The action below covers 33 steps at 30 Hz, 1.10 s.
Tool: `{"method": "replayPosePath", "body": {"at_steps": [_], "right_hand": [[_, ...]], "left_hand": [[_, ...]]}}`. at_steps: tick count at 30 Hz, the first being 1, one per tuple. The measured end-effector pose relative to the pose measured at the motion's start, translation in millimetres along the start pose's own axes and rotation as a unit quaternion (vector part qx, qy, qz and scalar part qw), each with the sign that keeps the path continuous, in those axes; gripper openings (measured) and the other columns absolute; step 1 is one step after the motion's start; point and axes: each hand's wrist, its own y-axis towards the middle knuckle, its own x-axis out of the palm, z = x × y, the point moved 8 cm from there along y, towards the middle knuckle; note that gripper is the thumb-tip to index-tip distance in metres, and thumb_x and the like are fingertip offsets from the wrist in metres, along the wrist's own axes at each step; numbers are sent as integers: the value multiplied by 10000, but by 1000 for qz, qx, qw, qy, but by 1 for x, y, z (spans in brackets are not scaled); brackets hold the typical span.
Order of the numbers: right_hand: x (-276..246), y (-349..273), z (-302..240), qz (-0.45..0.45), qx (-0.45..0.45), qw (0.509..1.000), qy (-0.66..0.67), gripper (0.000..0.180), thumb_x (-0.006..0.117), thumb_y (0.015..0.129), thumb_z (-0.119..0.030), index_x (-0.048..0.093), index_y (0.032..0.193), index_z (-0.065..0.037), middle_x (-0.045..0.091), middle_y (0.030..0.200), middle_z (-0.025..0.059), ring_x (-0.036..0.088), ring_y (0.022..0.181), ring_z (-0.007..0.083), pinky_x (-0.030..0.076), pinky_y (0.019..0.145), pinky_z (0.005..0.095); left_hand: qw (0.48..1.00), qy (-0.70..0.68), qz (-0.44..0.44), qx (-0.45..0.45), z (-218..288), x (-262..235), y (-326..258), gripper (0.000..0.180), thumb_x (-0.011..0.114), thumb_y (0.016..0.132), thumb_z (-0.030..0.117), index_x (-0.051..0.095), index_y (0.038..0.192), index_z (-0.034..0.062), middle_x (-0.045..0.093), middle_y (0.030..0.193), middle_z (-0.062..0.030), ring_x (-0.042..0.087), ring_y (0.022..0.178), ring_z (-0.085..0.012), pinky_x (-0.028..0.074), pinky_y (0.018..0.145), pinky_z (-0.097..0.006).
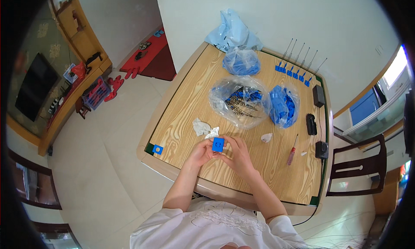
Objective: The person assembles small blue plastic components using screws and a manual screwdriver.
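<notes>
While both hands point(237, 156) grip a blue block point(218, 144), six springy sticks point(295, 74) at two o'clock look done. Bagged bits point(237, 102) seem left.

Desk point(177, 119), wood-grain top: 3 clear bags point(217, 104) w/ blue pcs. point(283, 106); 6 spring rods point(297, 57) w/ blue bases point(289, 73), rear R; red-hdl. screwdriver point(291, 156), R; blue sq. block point(161, 151), front-L corner.

white wall point(311, 15), pale floor point(108, 162), dark wooden chair point(382, 162), bright window point(394, 72)
</notes>
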Motion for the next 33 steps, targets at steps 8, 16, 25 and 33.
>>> {"method": "replayPosePath", "body": {"at_steps": [8,16,25,33], "right_hand": [[-1,-7,7,10,6,1000,-20,612,760,657,-190,496,1206,-132,500,1113,120,479,1033,337,386,899,435],[-6,-9,7,19,6,1000,4,568,751,659,-159,508,1173,-159,516,1096,98,481,1029,330,377,902,444],[-10,-5,2,10,-4,1000,10,564,769,639,-131,503,1136,-116,508,1098,118,478,1047,343,387,902,430],[-14,-4,3,-6,11,1000,22,513,767,656,-167,509,1093,-94,528,1024,120,501,987,344,401,856,419]], "left_hand": [[1000,-13,-12,0,-6,4,0,364,412,856,162,523,1173,23,607,1099,-168,611,918,-228,481,721,-334],[998,42,39,14,-5,19,-3,385,411,854,162,515,1182,-10,624,1060,-130,596,790,-153,453,653,-267],[998,58,11,19,-7,9,-1,420,395,849,126,480,1231,-29,606,1063,-135,581,869,-177,467,735,-299],[991,114,65,21,-3,30,-9,438,389,830,98,489,1236,-32,613,1046,-101,572,787,-123,457,671,-250]]}}
